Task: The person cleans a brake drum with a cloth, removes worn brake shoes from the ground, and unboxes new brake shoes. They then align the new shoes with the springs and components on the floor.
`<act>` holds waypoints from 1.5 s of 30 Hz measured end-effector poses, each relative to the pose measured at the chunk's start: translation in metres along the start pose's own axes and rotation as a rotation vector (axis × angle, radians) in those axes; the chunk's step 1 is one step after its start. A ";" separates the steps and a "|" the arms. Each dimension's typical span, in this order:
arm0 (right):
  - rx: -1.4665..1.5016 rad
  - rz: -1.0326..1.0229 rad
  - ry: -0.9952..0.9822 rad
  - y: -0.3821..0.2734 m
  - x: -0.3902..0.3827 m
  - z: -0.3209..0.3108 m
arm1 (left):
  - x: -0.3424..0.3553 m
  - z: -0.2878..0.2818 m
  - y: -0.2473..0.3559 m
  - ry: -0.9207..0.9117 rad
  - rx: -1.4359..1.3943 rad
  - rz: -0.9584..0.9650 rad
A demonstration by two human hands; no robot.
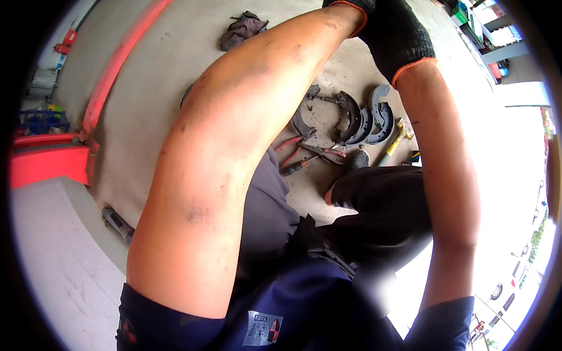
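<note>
Both my arms reach up to the top of the head view, in black knit gloves with orange cuffs. My left hand [358, 6] is mostly cut off by the upper edge. Beside it, my right hand [400, 38] shows its back, its fingers out of sight. Whether either hand holds anything is hidden. Below the hands, on the floor, lie several dark curved brake shoes [383, 120], with a coil spring [328, 98] among them. Red-handled pliers [288, 142], a screwdriver [300, 166] and a yellow-handled hammer [393, 146] lie nearer my shoe.
A crumpled dark cloth [243, 30] rests on the concrete floor ahead. Along the left runs a red metal arm [117, 67], joining a red base [50, 164]. A grey tool [117, 224] lies at lower left. Bent legs [374, 193] occupy the middle; shelving stands at upper right.
</note>
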State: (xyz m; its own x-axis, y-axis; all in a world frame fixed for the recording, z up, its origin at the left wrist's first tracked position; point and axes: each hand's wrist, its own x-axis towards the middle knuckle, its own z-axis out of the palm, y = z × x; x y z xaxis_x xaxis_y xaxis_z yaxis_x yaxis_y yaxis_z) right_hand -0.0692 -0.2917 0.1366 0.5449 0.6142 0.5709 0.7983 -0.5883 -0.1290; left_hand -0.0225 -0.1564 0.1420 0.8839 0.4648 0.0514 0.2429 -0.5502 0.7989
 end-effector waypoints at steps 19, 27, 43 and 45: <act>1.271 0.694 -0.368 -0.024 -0.023 -0.062 | 0.057 -0.084 -0.165 -0.018 0.153 -0.151; 1.232 0.858 -0.297 -0.027 -0.020 -0.079 | 0.018 -0.099 -0.114 -0.281 -0.285 -0.075; 1.081 0.641 -0.217 0.020 -0.036 -0.069 | -0.036 -0.062 0.013 -0.745 -0.880 -0.100; 0.995 0.645 -0.220 0.012 -0.035 -0.072 | -0.037 -0.055 0.015 -0.753 -0.981 -0.115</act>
State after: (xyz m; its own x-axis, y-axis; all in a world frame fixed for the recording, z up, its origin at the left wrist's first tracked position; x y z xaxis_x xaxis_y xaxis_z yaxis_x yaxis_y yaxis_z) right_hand -0.0967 -0.3582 0.1734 0.8711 0.4900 0.0329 0.1583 -0.2168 -0.9633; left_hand -0.0735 -0.1434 0.1854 0.9654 -0.2160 -0.1459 0.2191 0.3691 0.9032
